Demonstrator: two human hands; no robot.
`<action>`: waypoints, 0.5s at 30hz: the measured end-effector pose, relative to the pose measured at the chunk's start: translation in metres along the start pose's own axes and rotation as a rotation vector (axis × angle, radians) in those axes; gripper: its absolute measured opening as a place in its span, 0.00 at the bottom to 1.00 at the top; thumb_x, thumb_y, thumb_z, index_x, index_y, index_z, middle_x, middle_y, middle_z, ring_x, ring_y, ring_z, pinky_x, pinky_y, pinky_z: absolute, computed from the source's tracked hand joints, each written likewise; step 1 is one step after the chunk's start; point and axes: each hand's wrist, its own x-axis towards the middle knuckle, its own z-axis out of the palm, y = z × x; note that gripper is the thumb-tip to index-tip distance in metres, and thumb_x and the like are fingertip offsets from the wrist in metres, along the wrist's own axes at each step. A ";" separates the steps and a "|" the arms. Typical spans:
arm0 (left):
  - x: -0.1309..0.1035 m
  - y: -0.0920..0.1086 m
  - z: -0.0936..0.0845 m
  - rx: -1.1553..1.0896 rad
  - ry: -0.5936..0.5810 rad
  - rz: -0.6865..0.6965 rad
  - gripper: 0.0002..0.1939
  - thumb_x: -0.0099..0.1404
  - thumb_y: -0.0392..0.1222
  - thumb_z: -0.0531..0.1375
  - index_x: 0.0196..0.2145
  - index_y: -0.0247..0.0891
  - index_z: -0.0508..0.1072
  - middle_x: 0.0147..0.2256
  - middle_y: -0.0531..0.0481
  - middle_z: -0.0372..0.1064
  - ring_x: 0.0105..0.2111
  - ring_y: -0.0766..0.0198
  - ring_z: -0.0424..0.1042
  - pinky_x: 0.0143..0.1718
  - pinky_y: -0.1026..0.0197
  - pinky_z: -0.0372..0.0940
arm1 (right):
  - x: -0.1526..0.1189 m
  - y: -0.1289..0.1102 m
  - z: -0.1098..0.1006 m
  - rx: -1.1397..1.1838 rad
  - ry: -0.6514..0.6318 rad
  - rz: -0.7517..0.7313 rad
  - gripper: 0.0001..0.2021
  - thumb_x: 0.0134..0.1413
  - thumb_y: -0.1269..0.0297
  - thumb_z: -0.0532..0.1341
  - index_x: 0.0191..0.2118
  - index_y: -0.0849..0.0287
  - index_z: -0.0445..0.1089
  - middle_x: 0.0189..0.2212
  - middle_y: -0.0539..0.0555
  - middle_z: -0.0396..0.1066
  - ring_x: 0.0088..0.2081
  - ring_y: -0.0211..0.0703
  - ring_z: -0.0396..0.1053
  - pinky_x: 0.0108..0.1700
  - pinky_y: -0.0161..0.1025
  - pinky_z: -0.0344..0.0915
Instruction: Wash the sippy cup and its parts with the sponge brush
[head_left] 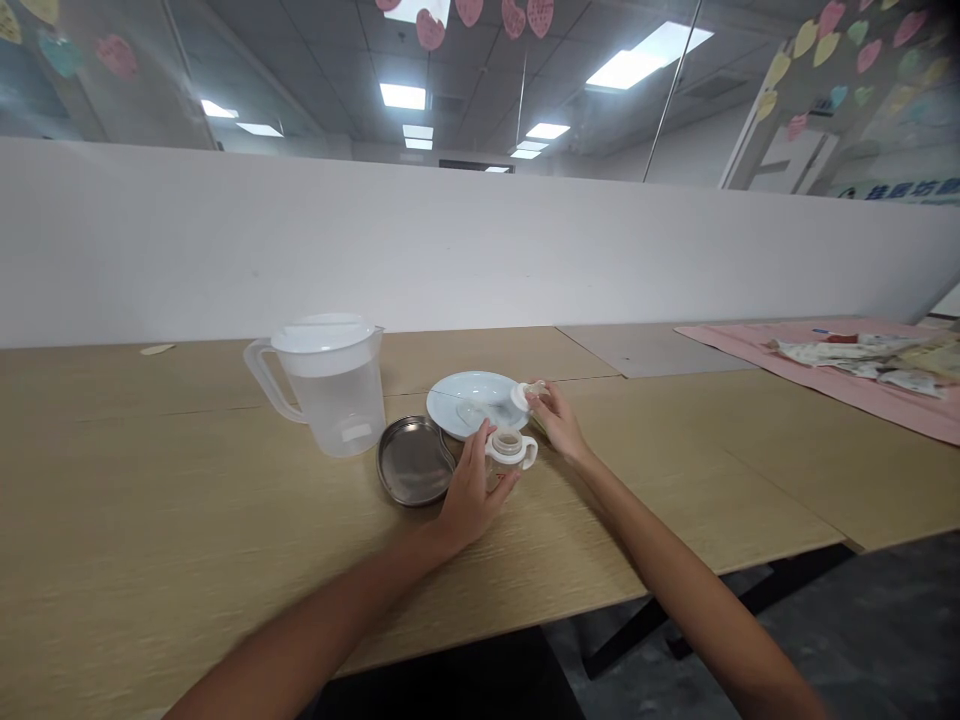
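Observation:
My left hand (472, 495) is wrapped around a small clear baby bottle (508, 446) with a white collar and side handle. The bottle is upright and its mouth is uncovered. Just beyond it, my right hand (556, 420) grips a white bottle top (520, 396) with a clear part, tipped sideways over the right rim of a pale blue-white plate (444, 388). A clear piece, hard to make out, lies in the plate. Beside my left hand sits a kidney-shaped metal tray (412, 465).
A lidded translucent pitcher (337, 405) stands left of the tray, its handle to the left. On the far right, a pink cloth (757, 365) carries several packets. A white wall (450, 250) runs behind the wooden table (187, 530), whose front edge is near my forearms.

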 end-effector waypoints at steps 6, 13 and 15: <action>0.000 -0.002 0.000 -0.003 -0.002 0.000 0.36 0.61 0.43 0.56 0.61 0.41 0.40 0.55 0.39 0.52 0.55 0.54 0.55 0.55 0.50 0.54 | 0.005 -0.004 -0.001 0.158 0.021 0.012 0.21 0.47 0.47 0.59 0.41 0.59 0.68 0.43 0.54 0.68 0.45 0.45 0.65 0.47 0.41 0.62; 0.000 -0.002 0.000 0.008 -0.007 0.007 0.36 0.61 0.43 0.56 0.61 0.40 0.40 0.55 0.38 0.52 0.55 0.54 0.55 0.55 0.50 0.54 | 0.002 -0.005 0.002 0.273 0.103 0.023 0.18 0.41 0.50 0.64 0.34 0.59 0.68 0.37 0.53 0.69 0.38 0.40 0.66 0.42 0.37 0.62; 0.000 -0.002 0.000 0.012 -0.009 0.006 0.36 0.61 0.43 0.56 0.61 0.40 0.40 0.55 0.38 0.52 0.55 0.54 0.55 0.55 0.50 0.54 | 0.001 -0.006 0.001 0.276 0.125 0.022 0.18 0.41 0.50 0.64 0.33 0.59 0.67 0.34 0.52 0.69 0.36 0.39 0.66 0.41 0.35 0.62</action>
